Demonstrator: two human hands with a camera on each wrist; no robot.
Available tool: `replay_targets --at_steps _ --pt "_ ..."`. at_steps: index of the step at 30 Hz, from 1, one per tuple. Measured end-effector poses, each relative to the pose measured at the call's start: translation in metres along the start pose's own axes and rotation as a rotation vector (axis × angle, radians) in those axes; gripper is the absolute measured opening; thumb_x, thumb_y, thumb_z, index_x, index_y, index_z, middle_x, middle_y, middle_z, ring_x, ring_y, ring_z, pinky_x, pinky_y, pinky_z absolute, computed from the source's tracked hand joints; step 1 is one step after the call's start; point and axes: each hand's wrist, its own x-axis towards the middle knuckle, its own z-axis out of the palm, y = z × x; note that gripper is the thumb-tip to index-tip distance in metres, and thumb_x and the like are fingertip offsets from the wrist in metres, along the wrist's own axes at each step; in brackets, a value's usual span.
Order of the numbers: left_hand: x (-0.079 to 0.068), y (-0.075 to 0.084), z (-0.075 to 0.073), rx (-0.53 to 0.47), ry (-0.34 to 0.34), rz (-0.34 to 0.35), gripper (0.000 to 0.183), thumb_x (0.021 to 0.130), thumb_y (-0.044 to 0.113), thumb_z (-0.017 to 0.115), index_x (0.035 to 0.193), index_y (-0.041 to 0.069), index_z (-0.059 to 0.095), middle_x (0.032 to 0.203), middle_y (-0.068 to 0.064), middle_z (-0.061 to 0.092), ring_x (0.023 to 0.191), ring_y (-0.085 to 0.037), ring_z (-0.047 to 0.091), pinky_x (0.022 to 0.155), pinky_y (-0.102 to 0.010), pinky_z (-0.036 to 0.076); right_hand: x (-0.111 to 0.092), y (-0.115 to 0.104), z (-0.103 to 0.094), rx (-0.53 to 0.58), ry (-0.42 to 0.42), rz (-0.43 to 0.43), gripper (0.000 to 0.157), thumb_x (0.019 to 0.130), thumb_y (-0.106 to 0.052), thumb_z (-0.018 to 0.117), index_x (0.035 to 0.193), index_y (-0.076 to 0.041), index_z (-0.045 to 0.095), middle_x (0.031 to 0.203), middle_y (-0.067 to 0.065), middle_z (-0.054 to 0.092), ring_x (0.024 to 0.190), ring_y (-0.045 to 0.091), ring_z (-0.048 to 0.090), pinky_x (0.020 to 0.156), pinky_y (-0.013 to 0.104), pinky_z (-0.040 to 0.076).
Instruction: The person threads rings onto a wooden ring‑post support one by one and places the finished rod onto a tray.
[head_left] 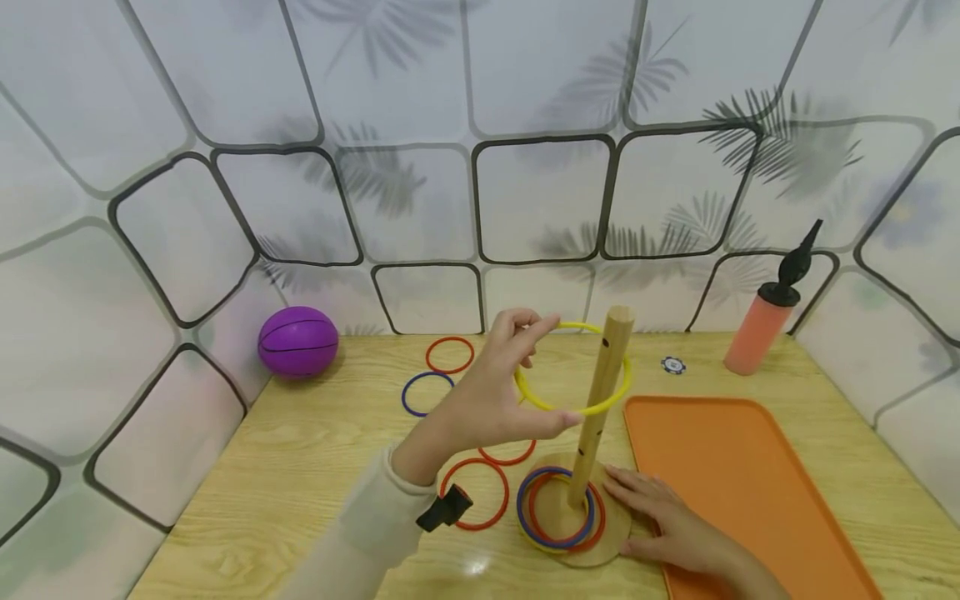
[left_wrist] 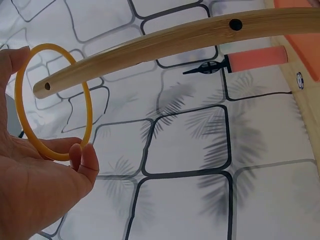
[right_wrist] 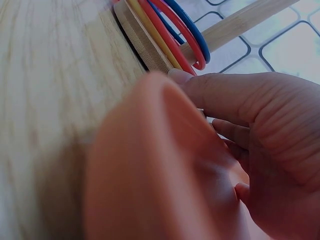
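Pale wall (head_left: 540, 200) with dark cell outlines and leaf prints rose beyond both hands; wood-grain table (head_left: 225, 500) lay under them.

Left hand (head_left: 487, 392) was raised, gripping a yellow ring (head_left: 628, 382): thumb on the near side, finger on the far side. That ring looked to be around the upper end of the wooden post (head_left: 602, 387), post tip showing above it, dark holes along the post.

Right hand (head_left: 678, 525) was low, fingers extended, fingertips resting on the right side of the round base (head_left: 611, 533), thumb at its edge. Nothing held in it. Just left of that hand, stack (head_left: 520, 508) of blue, red and yellow rings lay round the post foot, yellow lowest; exact count unclear.

Orange tray (head_left: 720, 458) sat under the right hand and wrist and spread out to their right.

Loose rings: two red ones below the left hand, front red ring (head_left: 507, 496) and back red ring (head_left: 510, 462), the latter partly hidden by the hand. Just beyond the left wrist, blue ring (head_left: 404, 397), also partly covered; farther beyond, far red ring (head_left: 427, 358).

Purple ball (head_left: 298, 342) was well left of the left hand. Beyond the right hand: chip (head_left: 673, 365), then pink-and-black pump (head_left: 761, 329) farther right.
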Motion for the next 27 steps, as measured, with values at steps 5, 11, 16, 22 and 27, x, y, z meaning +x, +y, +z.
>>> replay_targets --at_steps 5,11,16,22,27 --pt "-0.007 -0.004 0.005 -0.024 -0.001 0.000 0.088 0.068 0.018 0.084 0.141 0.000 0.039 0.123 -0.014 0.033 0.095 -0.018 0.041 0.082 -0.028 0.040 0.000 0.001 -0.001 -0.007 -0.001 -0.014 0.066 0.081 -0.030 0.073 0.138 -0.005 0.049 0.143 0.013 0.042 0.137 -0.007 0.011 0.106 0.010 -0.003" --pt "-0.012 -0.007 0.013 -0.057 -0.014 -0.020 0.086 0.068 0.017 0.083 0.140 -0.001 0.040 0.124 -0.013 0.033 0.097 -0.019 0.041 0.083 -0.030 0.041 0.000 0.002 0.000 -0.011 0.002 -0.023 0.067 0.081 -0.030 0.074 0.137 -0.003 0.049 0.142 0.016 0.043 0.137 -0.005 0.013 0.107 0.011 -0.002" --pt "-0.019 -0.011 0.024 -0.103 -0.048 -0.079 0.085 0.070 0.018 0.082 0.141 0.001 0.039 0.128 -0.012 0.032 0.100 -0.019 0.041 0.085 -0.031 0.040 0.000 0.003 -0.002 0.003 0.010 -0.036 0.066 0.080 -0.027 0.074 0.137 -0.005 0.049 0.147 0.006 0.039 0.137 -0.005 0.013 0.107 0.012 -0.003" --pt "-0.029 -0.018 0.038 -0.142 -0.052 -0.101 0.085 0.071 0.017 0.081 0.143 0.003 0.038 0.127 -0.012 0.031 0.099 -0.018 0.040 0.085 -0.028 0.040 0.000 0.003 -0.001 0.017 0.005 -0.021 0.066 0.081 -0.027 0.074 0.139 -0.007 0.048 0.149 0.002 0.036 0.137 -0.006 0.012 0.106 0.011 -0.003" --pt "-0.038 -0.024 0.049 -0.149 -0.049 -0.103 0.088 0.070 0.017 0.082 0.144 0.004 0.036 0.126 -0.011 0.031 0.098 -0.017 0.037 0.084 -0.027 0.040 -0.002 0.003 0.000 0.024 -0.019 0.037 0.066 0.082 -0.030 0.073 0.140 -0.010 0.047 0.147 0.004 0.039 0.136 -0.001 0.015 0.105 0.009 -0.004"
